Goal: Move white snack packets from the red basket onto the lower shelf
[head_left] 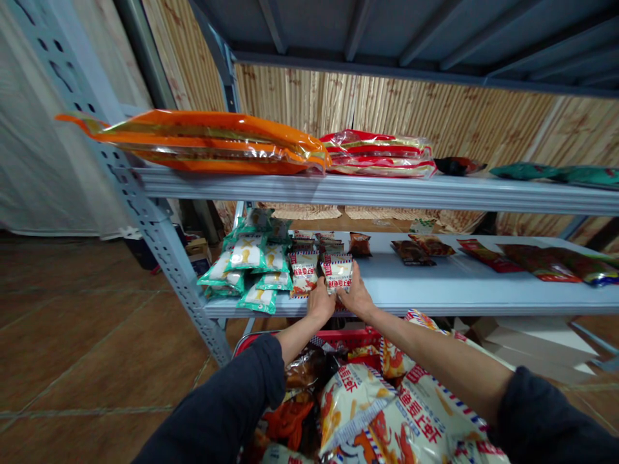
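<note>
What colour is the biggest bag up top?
The biggest bag is orange; head view shows it best.

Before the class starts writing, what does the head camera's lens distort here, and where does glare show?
In the head view, wide-angle distortion steeply tilts the perforated steel upright and swells the large snack bags nearest the lens; glare streaks the orange plastic-wrapped pack on the upper shelf.

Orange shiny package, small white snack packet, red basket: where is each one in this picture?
Orange glossy plastic package (pixel 207 143), head view, on its middle.
Small white red-lettered snack packet (pixel 337 274), head view, on its printed front.
Red plastic basket (pixel 355 338), head view, on its rim.
</note>
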Demonstrator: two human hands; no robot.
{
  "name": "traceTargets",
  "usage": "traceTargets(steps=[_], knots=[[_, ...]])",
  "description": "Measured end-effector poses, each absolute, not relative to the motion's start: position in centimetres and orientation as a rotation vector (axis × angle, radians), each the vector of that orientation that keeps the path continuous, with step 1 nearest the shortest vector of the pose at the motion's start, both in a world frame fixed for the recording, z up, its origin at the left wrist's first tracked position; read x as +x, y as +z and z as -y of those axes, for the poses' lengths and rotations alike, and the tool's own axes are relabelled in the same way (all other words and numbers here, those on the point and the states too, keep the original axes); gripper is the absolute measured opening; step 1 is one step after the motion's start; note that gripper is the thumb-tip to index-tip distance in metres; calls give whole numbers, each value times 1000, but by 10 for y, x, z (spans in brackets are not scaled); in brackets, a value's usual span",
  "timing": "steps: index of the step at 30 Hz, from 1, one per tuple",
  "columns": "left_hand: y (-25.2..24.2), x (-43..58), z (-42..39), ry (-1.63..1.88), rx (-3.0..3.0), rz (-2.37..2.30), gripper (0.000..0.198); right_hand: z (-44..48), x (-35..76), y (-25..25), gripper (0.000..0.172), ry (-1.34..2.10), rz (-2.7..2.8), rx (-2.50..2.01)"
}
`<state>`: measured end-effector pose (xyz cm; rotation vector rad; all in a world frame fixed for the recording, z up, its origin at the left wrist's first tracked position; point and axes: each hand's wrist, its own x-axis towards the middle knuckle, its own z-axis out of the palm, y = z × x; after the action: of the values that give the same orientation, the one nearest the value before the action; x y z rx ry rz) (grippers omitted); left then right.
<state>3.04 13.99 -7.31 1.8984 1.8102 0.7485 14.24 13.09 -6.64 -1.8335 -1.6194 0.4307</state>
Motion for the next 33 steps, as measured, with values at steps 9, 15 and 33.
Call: traceTargets(steps=[9, 15, 33], knots=[[-78, 37, -141, 760, 1883, -1794, 38, -132, 140, -69, 77, 467, 1626, -1884], [-78, 39, -148, 779, 1860, -1804, 34, -145, 144, -75, 76, 471, 1620, -1836], [-76, 42, -146, 805, 1920, -1815, 44, -146, 142, -80, 69, 408, 1580, -1743]])
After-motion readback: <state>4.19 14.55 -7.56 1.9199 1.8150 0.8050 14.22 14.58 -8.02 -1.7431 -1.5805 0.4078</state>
